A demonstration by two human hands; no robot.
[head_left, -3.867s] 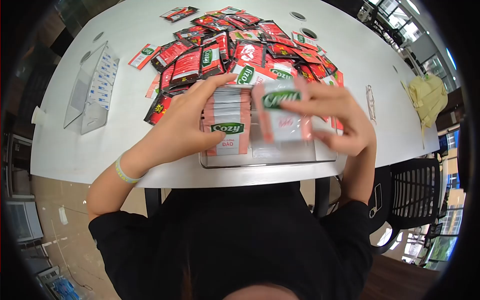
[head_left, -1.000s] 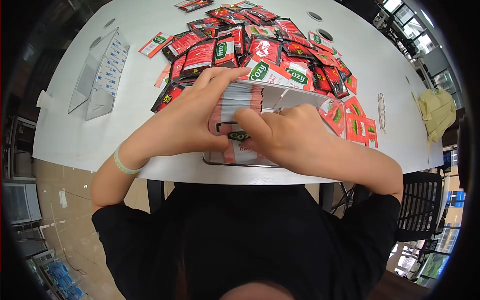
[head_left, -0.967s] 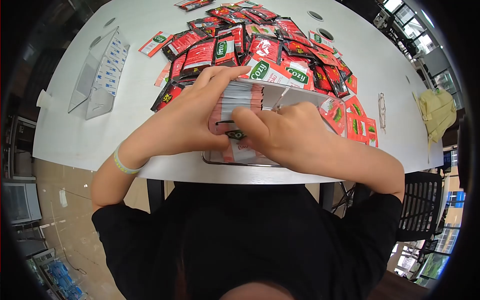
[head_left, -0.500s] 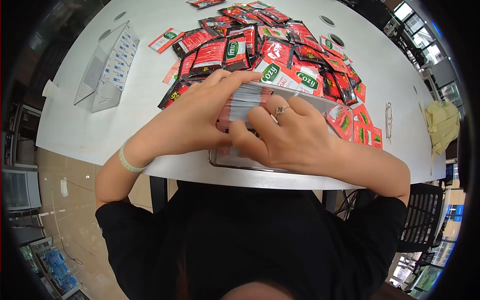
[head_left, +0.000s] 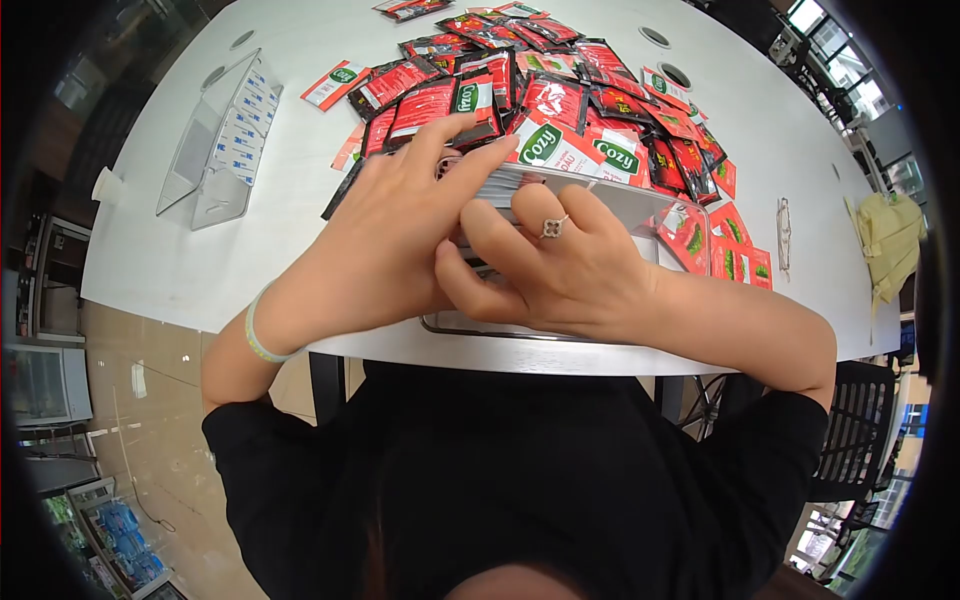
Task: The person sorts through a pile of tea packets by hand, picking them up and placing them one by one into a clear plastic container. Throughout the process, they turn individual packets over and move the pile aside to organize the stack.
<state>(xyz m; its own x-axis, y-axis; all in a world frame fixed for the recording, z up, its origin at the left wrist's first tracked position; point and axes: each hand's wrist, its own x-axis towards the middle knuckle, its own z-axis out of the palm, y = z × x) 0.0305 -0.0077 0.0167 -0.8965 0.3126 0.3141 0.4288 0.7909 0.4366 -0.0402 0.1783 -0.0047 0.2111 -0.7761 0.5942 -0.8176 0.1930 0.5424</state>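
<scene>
A clear plastic box (head_left: pixel 708 240) lies near the table's front edge, with a row of sachets (head_left: pixel 500 180) standing in its left end, mostly hidden by my hands. My left hand (head_left: pixel 385 225) is over that left end, fingers stretched and apart, the thumb out of sight. Curled over the box's middle, my right hand (head_left: pixel 570 255) has its fingertips down beside the sachets. What they grip is hidden. Just behind the box lie red-and-white Cozy sachets (head_left: pixel 548 145).
A big pile of red and black sachets (head_left: pixel 425 105) covers the table's far middle. At the left stands a clear plastic holder (head_left: pixel 225 205) with blue-printed strips. A clear wrapper (head_left: pixel 783 235) and a yellow-green cloth item (head_left: pixel 885 245) are at the right.
My left hand's fingers have lifted and spread away from the row of sachets. My right hand has shifted slightly left, closer to the left hand. The view has moved slightly.
</scene>
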